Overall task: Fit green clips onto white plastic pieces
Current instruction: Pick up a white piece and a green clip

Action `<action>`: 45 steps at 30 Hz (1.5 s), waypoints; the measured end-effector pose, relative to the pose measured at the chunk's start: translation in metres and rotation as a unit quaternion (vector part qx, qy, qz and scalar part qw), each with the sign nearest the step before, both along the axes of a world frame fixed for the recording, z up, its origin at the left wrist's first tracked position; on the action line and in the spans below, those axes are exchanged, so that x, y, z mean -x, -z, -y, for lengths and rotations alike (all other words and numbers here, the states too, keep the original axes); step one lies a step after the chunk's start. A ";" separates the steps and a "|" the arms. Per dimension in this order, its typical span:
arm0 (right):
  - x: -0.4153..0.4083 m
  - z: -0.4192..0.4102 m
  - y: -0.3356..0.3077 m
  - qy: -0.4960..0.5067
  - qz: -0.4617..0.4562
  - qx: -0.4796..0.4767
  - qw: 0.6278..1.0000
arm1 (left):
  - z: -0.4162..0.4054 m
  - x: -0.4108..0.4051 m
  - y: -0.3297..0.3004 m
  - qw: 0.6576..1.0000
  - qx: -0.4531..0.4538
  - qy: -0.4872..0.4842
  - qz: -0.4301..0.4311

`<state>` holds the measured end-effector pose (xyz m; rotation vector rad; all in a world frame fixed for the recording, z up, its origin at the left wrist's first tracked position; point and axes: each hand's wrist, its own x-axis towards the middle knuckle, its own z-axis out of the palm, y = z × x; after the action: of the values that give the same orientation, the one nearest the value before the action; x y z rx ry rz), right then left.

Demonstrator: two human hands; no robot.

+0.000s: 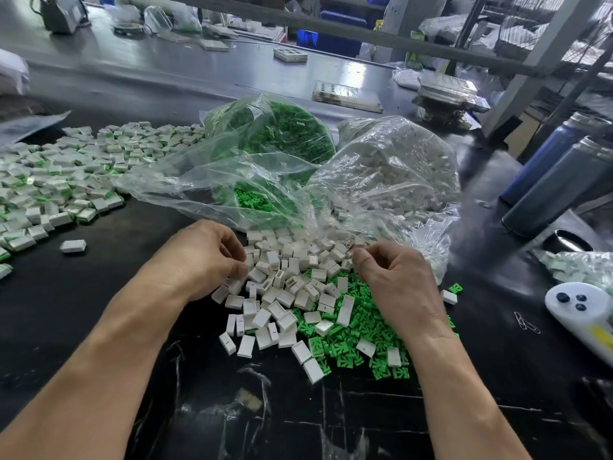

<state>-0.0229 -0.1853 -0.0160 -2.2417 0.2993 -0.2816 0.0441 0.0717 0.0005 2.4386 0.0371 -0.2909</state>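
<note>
Near the table's (99,327) left edge lay a big spread of finished pieces (63,180), white with green showing, kept away from the loose parts. The left hand (202,257) sat on the white plastic pieces (282,293) in the middle, fingers curled; I could not tell if it held one. The green clips (361,346) lay just beside them, easy to reach. The right hand (394,280) was curled too, at the clear bag's (391,174) edge, its catch hidden.
</note>
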 end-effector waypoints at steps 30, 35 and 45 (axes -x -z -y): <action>-0.003 -0.004 -0.002 -0.017 -0.139 0.109 0.984 | 0.049 0.028 0.007 0.938 0.332 0.074 0.066; -0.001 -0.006 -0.003 -0.018 -0.121 0.112 0.986 | 0.052 0.029 0.004 0.925 0.368 0.069 0.062; 0.002 -0.009 -0.002 -0.052 0.045 -0.179 0.981 | 0.054 0.032 0.003 0.900 0.423 0.087 0.058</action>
<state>-0.0244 -0.1762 -0.0141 -1.8760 0.1676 -0.2491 0.0126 0.0177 -0.0027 1.5822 -0.3033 -0.1821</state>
